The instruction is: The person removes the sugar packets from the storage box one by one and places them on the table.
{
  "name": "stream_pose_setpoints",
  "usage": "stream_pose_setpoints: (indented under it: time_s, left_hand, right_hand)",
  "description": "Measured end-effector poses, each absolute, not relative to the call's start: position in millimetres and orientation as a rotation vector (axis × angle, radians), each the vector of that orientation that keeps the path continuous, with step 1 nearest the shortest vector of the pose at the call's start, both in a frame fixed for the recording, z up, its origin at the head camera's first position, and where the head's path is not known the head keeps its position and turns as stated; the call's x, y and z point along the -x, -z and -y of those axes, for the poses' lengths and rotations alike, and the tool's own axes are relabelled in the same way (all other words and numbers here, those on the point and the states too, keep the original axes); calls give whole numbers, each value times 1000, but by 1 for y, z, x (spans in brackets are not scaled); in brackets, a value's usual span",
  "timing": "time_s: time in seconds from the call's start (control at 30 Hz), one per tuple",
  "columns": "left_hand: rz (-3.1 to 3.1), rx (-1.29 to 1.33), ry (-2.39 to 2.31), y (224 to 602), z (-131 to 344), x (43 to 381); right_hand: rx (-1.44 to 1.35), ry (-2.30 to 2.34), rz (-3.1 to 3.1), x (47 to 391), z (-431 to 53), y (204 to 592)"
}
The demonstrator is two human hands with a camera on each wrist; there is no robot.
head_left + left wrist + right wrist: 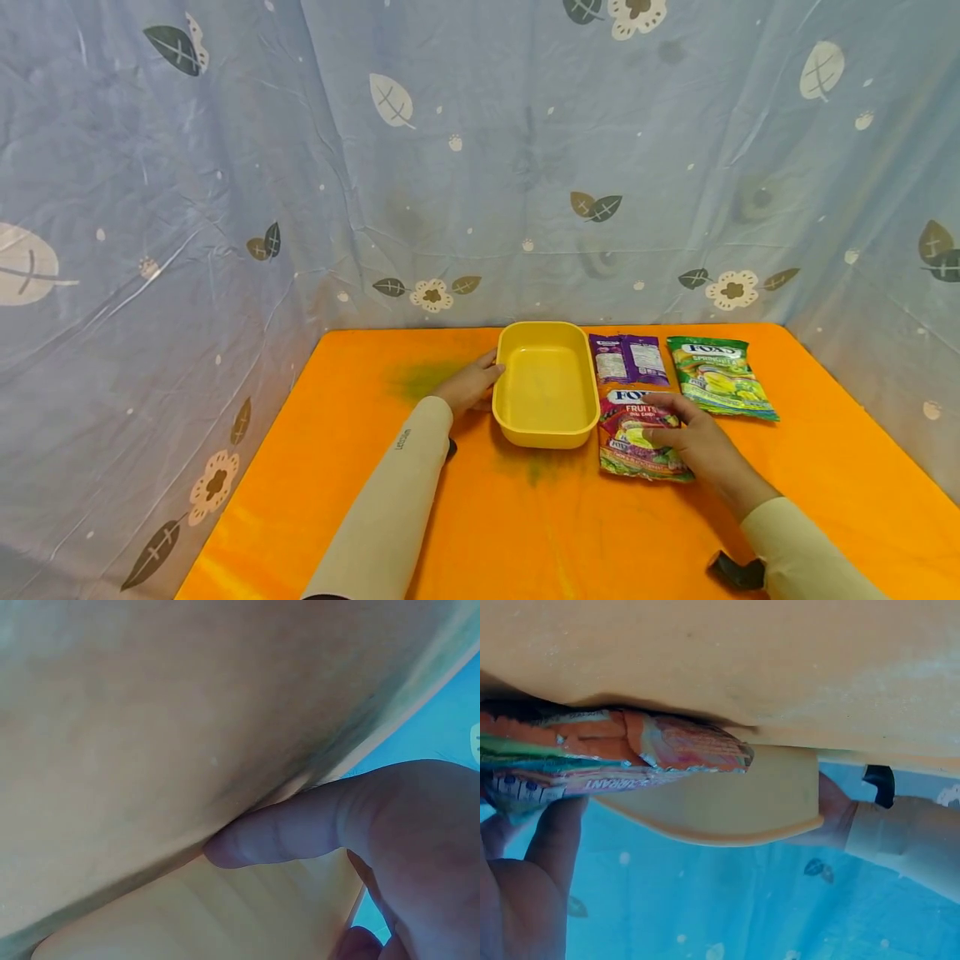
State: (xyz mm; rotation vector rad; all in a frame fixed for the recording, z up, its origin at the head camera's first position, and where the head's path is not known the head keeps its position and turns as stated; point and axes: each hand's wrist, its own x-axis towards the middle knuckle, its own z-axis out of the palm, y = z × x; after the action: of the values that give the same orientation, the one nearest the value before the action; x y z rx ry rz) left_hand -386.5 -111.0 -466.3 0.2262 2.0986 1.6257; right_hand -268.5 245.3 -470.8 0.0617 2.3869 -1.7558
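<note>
A yellow rectangular container (547, 392) stands at the back middle of the table, its inside bare. At its left side my left hand (474, 385) holds the rim and wall; a digit (277, 832) lies against the container wall (150, 922) in the left wrist view. A red Fox's Fruits candy packet (630, 450) lies flat just right of the container. My right hand (701, 446) rests on that packet, thumb and forefinger spread apart on its upper face. In the right wrist view the thumb and finger touch the packet (630, 757).
Behind the red packet lies a purple packet (633, 360), close to the container's right wall. A green Fox's packet (720, 379) lies farther right. Orange cloth (525, 533) covers the table, and a leaf-patterned curtain (487, 167) hangs behind and at both sides.
</note>
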Motion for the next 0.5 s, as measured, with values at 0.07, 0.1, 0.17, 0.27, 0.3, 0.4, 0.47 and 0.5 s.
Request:
stream_pose_setpoints:
  time_s: [0.07,0.1,0.17,0.27,0.3,0.4,0.47,0.5]
  left_hand:
    - [-2099,-226,-1621,468,112,387]
    - [-2102,-228,-1617,469,113,387]
    - [-2107,-233,-1612,470,115,387]
    - [-2101,-235,-1625,472,117,387]
    - [-2101,-233,-1626,472,118,387]
    - [-2094,-213,-1652,475,121,388]
    - [-2089,-194,-1673,476,123,388]
    - [-2101,-180,-1674,477,125,387]
  right_hand:
    - [-71,1694,-2439,268,-246,471]
    - [-69,1663,-2468,268,-246,471]
    - [-66,1593,-2536,267,-246,470]
    - [-64,1530,-2632,267,-248,465]
    - [-63,1514,-2670,268,-249,463]
    - [-64,1494,-2753,269,-250,454]
    - [-54,1487,-2794,271,-249,447]
    - [-37,1484,-2811,272,-247,444]
